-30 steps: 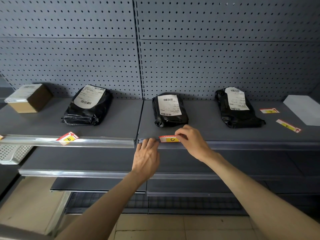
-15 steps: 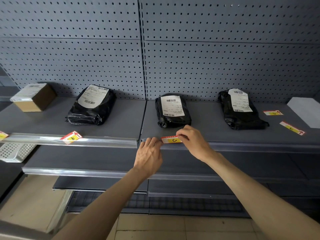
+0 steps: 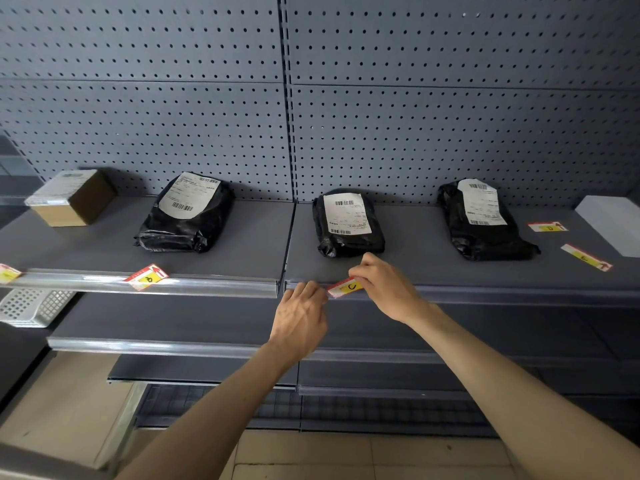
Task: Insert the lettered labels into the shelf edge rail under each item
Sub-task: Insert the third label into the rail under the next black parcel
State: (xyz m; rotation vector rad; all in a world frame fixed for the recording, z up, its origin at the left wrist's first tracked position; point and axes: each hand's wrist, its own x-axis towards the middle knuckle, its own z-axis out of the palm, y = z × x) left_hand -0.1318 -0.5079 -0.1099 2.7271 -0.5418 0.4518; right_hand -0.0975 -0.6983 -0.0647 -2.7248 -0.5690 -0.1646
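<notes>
A red and yellow label marked C (image 3: 346, 287) sits tilted at the shelf edge rail (image 3: 485, 292), below the middle black parcel (image 3: 347, 221). My right hand (image 3: 384, 287) pinches its right end. My left hand (image 3: 300, 318) touches its left end with the fingertips on the rail. Label B (image 3: 147, 277) leans crookedly in the clear rail (image 3: 214, 285) under the left black parcel (image 3: 187, 213). Another label (image 3: 7, 273) pokes from the rail at the far left, under a cardboard box (image 3: 71, 197). Labels D (image 3: 548, 226) and E (image 3: 586, 257) lie loose on the shelf beside the right black parcel (image 3: 483, 220).
A pale grey flat box (image 3: 613, 223) rests at the shelf's far right. A white plastic basket (image 3: 29, 306) sits on the lower shelf at left. A pegboard wall (image 3: 311, 98) backs the shelves. Lower shelves (image 3: 173, 327) and a tiled floor (image 3: 346, 455) lie below.
Label C has tipped, its left end lower at the rail. Both hands stay on it with small finger shifts. The view has drifted slightly.
</notes>
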